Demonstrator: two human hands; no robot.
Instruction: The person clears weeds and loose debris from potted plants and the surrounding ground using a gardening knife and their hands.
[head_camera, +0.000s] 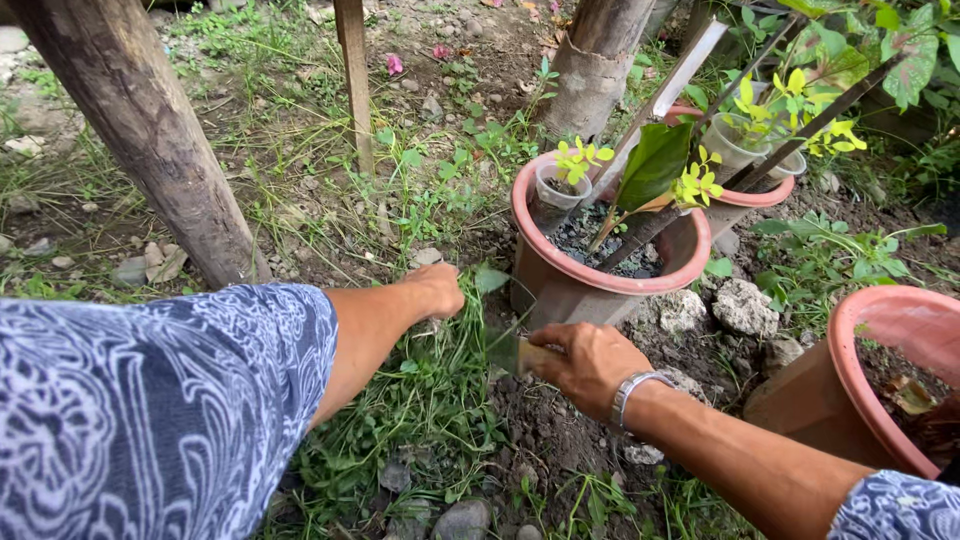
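While curled tight around a pale wooden tool handle (537, 355), right-hand fingers (560, 352) keep the flat dull metal blade (503, 348) angled down into the weeds, wrist carrying a silver metal watch band (632, 390). Left hand (437, 288) closed in a fist on a tuft of low green grass (440, 370), just left of the blade. Close beyond both, a salmon-pink round plastic pot (590, 280) of dark soil with yellow-green seedlings (583, 155); another pink pot (860, 390) at right. Leaning grey wooden post (150, 130) at upper left, bare brown soil (545, 430) beneath the right hand (590, 365).
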